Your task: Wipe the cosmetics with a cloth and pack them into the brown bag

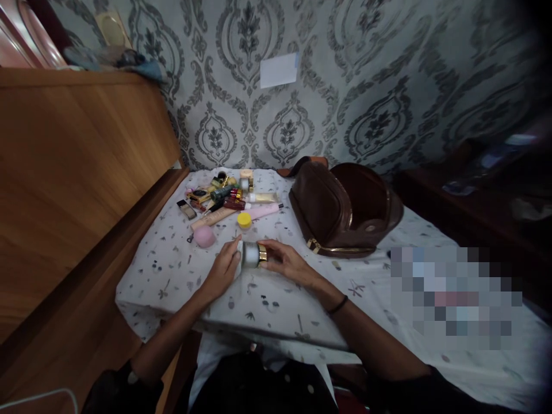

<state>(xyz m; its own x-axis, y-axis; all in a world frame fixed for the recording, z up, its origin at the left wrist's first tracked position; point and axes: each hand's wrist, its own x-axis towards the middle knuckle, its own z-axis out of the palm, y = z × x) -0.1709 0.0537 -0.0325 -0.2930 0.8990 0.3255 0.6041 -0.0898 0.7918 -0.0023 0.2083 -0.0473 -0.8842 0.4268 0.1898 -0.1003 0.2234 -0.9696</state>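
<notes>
A silver cosmetic jar with a gold-rimmed end [250, 255] lies on its side between my two hands. My left hand [224, 267] grips its near end, with a white piece [238, 254] showing against my fingers. My right hand [285, 260] holds the gold-rimmed end with its fingertips. Just beyond my left hand rests a pink makeup sponge [204, 236]. A yellow-capped jar [244, 220] stands a little ahead of both hands. Neither touches my hands.
A heap of lipsticks, tubes and compacts [219, 192] lies at the far end of the leaf-print cloth [172, 276]. An open brown leather cosmetic bag [340, 210] sits to the right. A wooden panel [73, 172] runs along the left side, and patterned wallpaper rises behind.
</notes>
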